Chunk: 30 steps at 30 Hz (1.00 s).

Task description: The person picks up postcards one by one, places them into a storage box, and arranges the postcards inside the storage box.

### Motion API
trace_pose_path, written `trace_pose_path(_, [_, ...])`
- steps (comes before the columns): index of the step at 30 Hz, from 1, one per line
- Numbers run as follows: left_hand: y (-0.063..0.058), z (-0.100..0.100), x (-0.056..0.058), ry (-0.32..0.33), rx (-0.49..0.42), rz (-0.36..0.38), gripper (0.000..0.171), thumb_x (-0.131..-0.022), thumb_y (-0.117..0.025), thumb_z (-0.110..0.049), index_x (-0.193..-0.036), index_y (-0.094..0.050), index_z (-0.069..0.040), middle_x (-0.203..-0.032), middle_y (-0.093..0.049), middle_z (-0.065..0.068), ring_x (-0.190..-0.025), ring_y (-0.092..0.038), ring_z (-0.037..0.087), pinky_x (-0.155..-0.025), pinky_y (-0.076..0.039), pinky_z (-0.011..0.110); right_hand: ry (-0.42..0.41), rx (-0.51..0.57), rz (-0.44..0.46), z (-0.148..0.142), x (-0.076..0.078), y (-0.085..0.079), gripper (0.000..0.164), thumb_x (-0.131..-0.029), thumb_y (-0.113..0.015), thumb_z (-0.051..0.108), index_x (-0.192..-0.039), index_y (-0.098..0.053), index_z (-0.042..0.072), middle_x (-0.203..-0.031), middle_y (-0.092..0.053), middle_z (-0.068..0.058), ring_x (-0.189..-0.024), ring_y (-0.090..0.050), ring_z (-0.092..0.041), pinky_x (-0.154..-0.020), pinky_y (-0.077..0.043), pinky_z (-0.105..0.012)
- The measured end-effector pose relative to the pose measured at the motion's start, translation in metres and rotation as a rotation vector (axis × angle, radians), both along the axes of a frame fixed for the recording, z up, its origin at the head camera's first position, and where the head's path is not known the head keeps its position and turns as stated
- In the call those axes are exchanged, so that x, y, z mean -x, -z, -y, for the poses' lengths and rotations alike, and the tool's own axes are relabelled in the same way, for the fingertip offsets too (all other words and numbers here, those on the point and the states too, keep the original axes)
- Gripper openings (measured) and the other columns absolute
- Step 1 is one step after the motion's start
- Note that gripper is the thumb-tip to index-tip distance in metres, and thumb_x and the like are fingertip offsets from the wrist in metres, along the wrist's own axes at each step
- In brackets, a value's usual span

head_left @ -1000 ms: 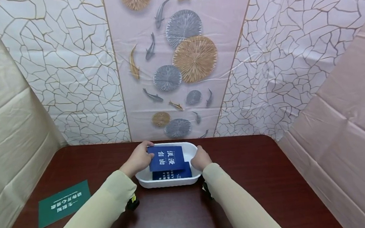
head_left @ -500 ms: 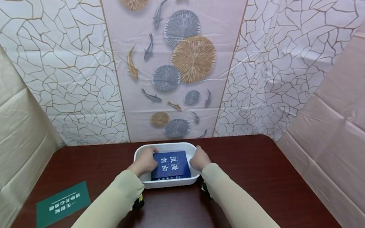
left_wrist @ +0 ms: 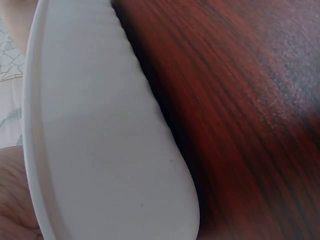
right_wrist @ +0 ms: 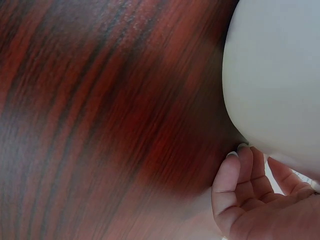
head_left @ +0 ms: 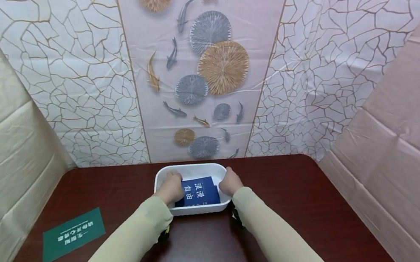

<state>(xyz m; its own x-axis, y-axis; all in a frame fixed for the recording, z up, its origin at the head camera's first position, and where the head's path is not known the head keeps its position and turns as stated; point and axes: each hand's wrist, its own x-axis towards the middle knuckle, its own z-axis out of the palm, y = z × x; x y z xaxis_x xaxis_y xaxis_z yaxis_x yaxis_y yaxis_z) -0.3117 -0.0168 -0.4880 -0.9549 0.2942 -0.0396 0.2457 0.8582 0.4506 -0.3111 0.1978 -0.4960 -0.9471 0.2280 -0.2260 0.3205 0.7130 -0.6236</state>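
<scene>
A white oval-ended tray [head_left: 202, 210] sits on the table, its outer wall filling much of both wrist views. Inside it lies a blue card [head_left: 199, 190] with white characters, overlapping a second blue card [head_left: 217, 195] beneath. My left hand [head_left: 171, 188] reaches over the tray's left side and holds the upper card's left edge; its fingertips are hidden in the head view. At the opposite end, my right hand [head_left: 230, 181] grips the tray rim, and its curled fingers [right_wrist: 227, 175] show against the outside wall in the right wrist view.
A green card [head_left: 73, 235] with white writing lies flat at the table's left. The dark red wooden table [head_left: 292, 216] ends just behind the tray, where a patterned cloth [head_left: 199, 106] hangs. Pale cloth walls flank both sides.
My left hand has moved right and down into the tray, lowering the upper blue card over the other one. My right hand stays on the tray rim.
</scene>
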Motion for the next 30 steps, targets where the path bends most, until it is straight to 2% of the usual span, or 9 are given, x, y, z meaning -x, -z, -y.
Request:
trace_pose_path(5, [0.002, -0.004, 0.001, -0.016, 0.064, 0.007, 0.046, -0.078, -0.066, -0.003, -0.123, -0.057, 0.005, -0.114, -0.050, 0.024, -0.095, -0.053, 0.035, -0.087, -0.047, 0.048, -0.001, 0.000, -0.001, -0.001, 0.001, 0.002, 0.073, -0.086, -0.060, -0.002, -0.150, -0.025, 0.001, -0.140, -0.046, -0.020, -0.120, -0.052, -0.031, -0.091, -0.049, -0.048])
trace_pose_path(11, [-0.001, -0.009, -0.002, -0.051, 0.132, 0.076, 0.041, -0.082, -0.066, -0.008, -0.121, -0.060, -0.002, -0.115, -0.048, 0.022, -0.099, -0.050, 0.041, -0.083, -0.046, 0.053, -0.004, 0.006, -0.005, -0.001, 0.001, 0.002, 0.074, -0.086, -0.060, -0.002, -0.150, -0.024, 0.000, -0.141, -0.045, -0.021, -0.121, -0.051, -0.032, -0.091, -0.048, -0.050])
trace_pose_path(15, [-0.003, -0.011, -0.003, -0.034, 0.143, 0.097, 0.041, -0.080, -0.068, -0.011, -0.120, -0.062, -0.005, -0.113, -0.050, 0.020, -0.102, -0.048, 0.040, -0.086, -0.045, 0.053, -0.004, 0.006, -0.009, -0.001, 0.001, 0.002, 0.073, -0.086, -0.061, -0.002, -0.150, -0.025, 0.001, -0.141, -0.044, -0.020, -0.121, -0.051, -0.032, -0.091, -0.048, -0.050])
trace_pose_path(21, [-0.006, -0.013, -0.006, -0.013, 0.144, 0.119, 0.041, -0.077, -0.069, -0.012, -0.117, -0.066, -0.007, -0.107, -0.051, 0.018, -0.101, -0.047, 0.039, -0.083, -0.045, 0.050, 0.000, -0.004, -0.009, 0.000, 0.002, 0.003, 0.074, -0.086, -0.062, -0.002, -0.150, -0.025, 0.001, -0.140, -0.045, -0.020, -0.121, -0.051, -0.032, -0.091, -0.048, -0.050])
trace_pose_path(30, [-0.009, -0.014, -0.008, 0.017, 0.158, 0.141, 0.033, -0.077, -0.068, -0.012, -0.109, -0.066, -0.002, -0.101, -0.052, 0.018, -0.099, -0.047, 0.037, -0.091, -0.039, 0.048, 0.007, -0.003, 0.002, -0.001, 0.001, 0.003, 0.074, -0.087, -0.061, -0.001, -0.151, -0.024, 0.002, -0.143, -0.043, -0.020, -0.123, -0.050, -0.032, -0.094, -0.046, -0.050])
